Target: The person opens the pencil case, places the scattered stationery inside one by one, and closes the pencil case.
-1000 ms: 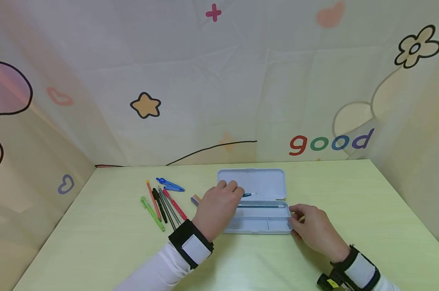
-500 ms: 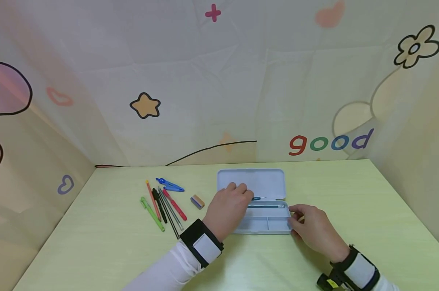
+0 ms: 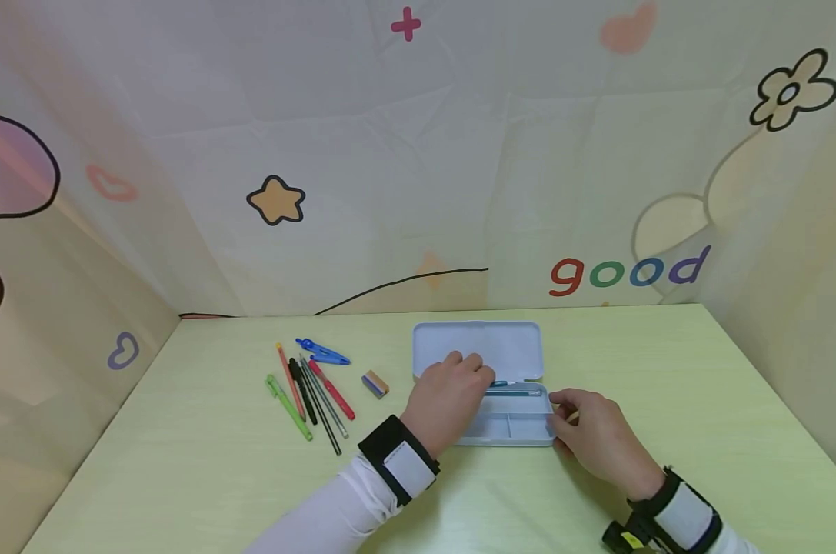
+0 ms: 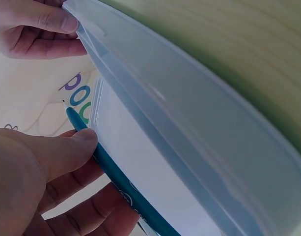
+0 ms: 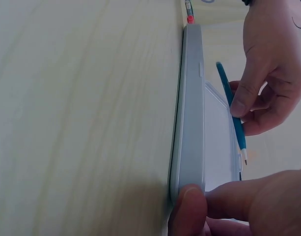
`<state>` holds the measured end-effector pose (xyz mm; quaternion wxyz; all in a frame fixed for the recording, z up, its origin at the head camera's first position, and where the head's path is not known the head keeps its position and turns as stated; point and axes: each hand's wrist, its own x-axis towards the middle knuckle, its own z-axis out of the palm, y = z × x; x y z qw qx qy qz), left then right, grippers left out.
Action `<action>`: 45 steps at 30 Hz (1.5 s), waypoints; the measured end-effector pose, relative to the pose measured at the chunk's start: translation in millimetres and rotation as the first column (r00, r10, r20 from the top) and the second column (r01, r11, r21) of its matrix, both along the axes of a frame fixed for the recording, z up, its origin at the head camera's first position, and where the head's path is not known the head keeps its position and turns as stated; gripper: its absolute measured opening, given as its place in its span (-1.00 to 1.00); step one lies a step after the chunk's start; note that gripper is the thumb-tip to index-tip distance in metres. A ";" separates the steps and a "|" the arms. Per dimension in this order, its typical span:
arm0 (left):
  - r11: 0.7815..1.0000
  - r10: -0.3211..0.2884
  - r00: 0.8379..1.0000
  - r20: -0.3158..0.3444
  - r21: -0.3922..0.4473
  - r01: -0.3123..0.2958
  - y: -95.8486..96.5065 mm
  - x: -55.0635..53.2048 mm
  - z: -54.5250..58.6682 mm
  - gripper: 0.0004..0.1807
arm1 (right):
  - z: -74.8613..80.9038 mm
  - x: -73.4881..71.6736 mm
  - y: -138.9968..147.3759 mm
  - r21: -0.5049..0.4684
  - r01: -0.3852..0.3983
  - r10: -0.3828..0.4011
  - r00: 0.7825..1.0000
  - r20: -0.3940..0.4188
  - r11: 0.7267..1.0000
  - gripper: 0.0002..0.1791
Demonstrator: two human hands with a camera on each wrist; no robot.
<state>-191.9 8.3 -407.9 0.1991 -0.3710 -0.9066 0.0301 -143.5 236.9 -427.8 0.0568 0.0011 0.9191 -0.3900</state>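
Over the back of the open pale-blue pencil case, my left hand pinches a slim teal pen between thumb and fingers. Its pointed tip faces right in the head view. The right wrist view shows the whole pen held above the case, apart from it. My right hand grips the case's right end by thumb and fingers. A slim light-blue pencil-like stick lies in the long rear compartment. The two front compartments show nothing in their visible parts; my left hand hides the case's left side.
Left of the case lie a pencil sharpener or eraser block, a blue compass, a red pen, a green pen, an orange pencil, a black pen and several dark pencils. The lid leans open behind.
My left hand has moved right and slightly down toward the rear compartment with the teal pen, uncovering the small block on the table. The right hand stays on the case's end.
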 end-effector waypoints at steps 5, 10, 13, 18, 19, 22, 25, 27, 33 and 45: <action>1.000 0.000 1.000 0.018 -0.021 0.001 5.4 -1.1 -2.6 -0.83 | -0.1 0.8 0.6 -0.005 -0.007 0.007 1.000 -0.009 1.000 -0.60; 1.000 -0.008 1.000 0.022 -0.017 0.008 9.4 -0.6 -3.9 -0.84 | -0.5 1.2 1.0 -0.006 -0.011 0.011 1.000 -0.017 1.000 -0.61; 1.000 -0.008 1.000 0.016 -0.007 0.009 11.5 -1.0 -4.6 -0.86 | -0.4 1.6 0.9 -0.005 -0.009 0.008 1.000 -0.014 1.000 -0.60; 1.000 -0.001 0.999 0.040 -0.013 0.002 16.3 -3.0 -5.8 -0.86 | -0.3 1.5 0.5 -0.002 -0.003 0.003 1.000 -0.001 1.000 -0.59; 1.000 0.001 0.999 0.047 -0.018 0.000 17.2 -3.3 -5.8 -0.86 | -0.3 1.3 0.5 -0.001 -0.002 0.002 1.000 0.000 1.000 -0.59; 1.000 0.007 0.998 0.061 -0.024 -0.005 19.9 -4.7 -6.4 -0.86 | -0.7 0.7 0.5 0.002 -0.002 0.002 1.000 -0.003 1.000 -0.59; 0.999 0.012 0.997 0.077 -0.030 -0.009 22.8 -6.7 -7.2 -0.85 | -1.2 0.5 0.8 0.001 -0.004 0.004 1.000 -0.009 1.000 -0.59; 0.999 0.012 0.996 0.093 -0.032 -0.009 24.8 -8.5 -8.3 -0.86 | -1.4 0.4 1.0 0.000 -0.004 0.004 1.000 -0.012 1.000 -0.59; 0.999 0.002 0.991 0.131 -0.036 0.003 30.0 -13.3 -11.3 -0.86 | -1.3 -0.1 1.3 0.005 -0.005 0.005 1.000 -0.016 1.000 -0.59; 0.999 0.003 0.986 0.170 -0.052 0.006 40.0 -14.7 -13.6 -0.87 | -1.6 -0.7 1.0 -0.006 -0.011 0.011 1.000 -0.024 1.000 -0.60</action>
